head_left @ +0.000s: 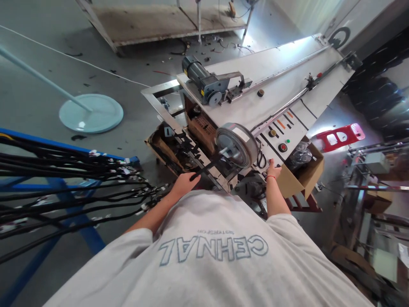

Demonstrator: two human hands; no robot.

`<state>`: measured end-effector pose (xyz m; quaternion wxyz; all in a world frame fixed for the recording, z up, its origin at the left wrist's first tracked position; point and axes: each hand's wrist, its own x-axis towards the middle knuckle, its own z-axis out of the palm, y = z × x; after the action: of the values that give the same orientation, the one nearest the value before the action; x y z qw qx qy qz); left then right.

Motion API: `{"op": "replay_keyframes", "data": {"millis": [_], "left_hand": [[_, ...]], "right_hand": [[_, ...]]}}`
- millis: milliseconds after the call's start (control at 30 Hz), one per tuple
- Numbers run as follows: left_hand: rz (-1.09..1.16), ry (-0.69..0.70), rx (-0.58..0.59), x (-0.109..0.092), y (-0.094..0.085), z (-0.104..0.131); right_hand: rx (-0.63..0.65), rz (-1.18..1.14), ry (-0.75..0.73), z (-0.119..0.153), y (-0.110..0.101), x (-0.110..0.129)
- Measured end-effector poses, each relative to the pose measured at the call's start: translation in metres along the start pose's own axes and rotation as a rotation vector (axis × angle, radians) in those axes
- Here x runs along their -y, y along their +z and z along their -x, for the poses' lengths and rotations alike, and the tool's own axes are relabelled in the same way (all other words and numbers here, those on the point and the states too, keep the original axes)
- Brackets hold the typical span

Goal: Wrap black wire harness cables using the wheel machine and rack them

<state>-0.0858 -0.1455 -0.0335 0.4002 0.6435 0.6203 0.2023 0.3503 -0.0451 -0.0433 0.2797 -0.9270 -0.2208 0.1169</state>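
My left hand (185, 185) is closed on the end of a black strip (208, 166), which looks like tape and runs up to the grey wheel-shaped reel (238, 145) at the near end of the long machine table. By the table's front edge, my right hand (274, 171) has its fingers curled, with the thumb on top. Whatever lies in those fingers is too small to make out. Just left of it are black-handled scissors (261, 159) on the table. A red button (283, 147) and a small green button (288, 140) sit beyond the right hand.
The long white machine table (287, 85) carries a motor (200, 74) and rails. Beside my right arm stands an open cardboard box (308, 170) with plastic inside. Black cable bundles (64, 187) hang on a blue rack at left. A round white base (91, 114) stands on the floor.
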Motion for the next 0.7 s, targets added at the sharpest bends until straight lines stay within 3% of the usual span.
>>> {"op": "replay_keyframes", "data": {"millis": [167,500,700], "left_hand": [[0.042,-0.020,-0.057,-0.023,0.004,-0.020],[-0.020,0.021,0.005,-0.071,0.021,-0.063],[-0.027,0.049,0.000,-0.076,0.026,-0.071]], "right_hand": [[0.002,0.013,-0.019,-0.002,0.001,-0.002],[0.001,0.026,-0.006,0.004,-0.003,0.003],[-0.005,0.012,-0.013,0.005,-0.005,0.002]]}}
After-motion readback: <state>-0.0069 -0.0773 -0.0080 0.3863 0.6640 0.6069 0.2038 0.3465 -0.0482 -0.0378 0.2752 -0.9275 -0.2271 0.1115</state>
